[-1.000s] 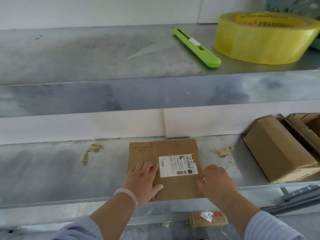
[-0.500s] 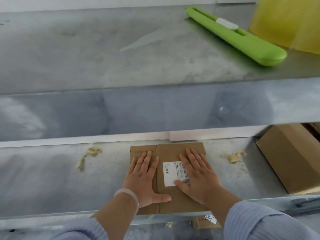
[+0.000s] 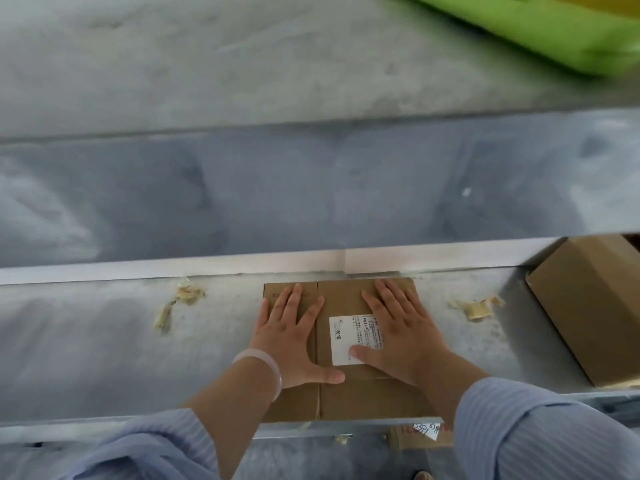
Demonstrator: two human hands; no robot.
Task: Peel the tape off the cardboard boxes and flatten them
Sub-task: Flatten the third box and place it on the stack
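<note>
Cardboard box (image 3: 349,396), flattened, lies on the lower metal shelf (image 3: 86,348), at six o'clock in the view and reaching to the shelf's near edge. Both hands press on it with palms down and fingers straight and spread, gripping nothing: the left hand (image 3: 291,337) on its nine o'clock side, the right hand (image 3: 405,334) on its three o'clock side. The right thumb lies across a white label (image 3: 341,344) stuck to the box. Its print begins "P021"; the remaining lines are too small to read.

A pale bracelet (image 3: 266,370) circles the left wrist, and both sleeves are light blue with fine stripes.

Crumpled tape scraps lie on the shelf, one (image 3: 180,299) at nine o'clock from the box and another (image 3: 478,308) at three o'clock. Farther toward three o'clock stands a second box (image 3: 588,306), not flattened. Below the shelf edge, at five o'clock, a third box (image 3: 408,441) carries a handwritten tag (image 3: 427,430) whose digits are unclear.

The upper metal shelf (image 3: 173,71) fills the top, dull grey and scuffed, with a blurred green object (image 3: 536,32) at one o'clock.
</note>
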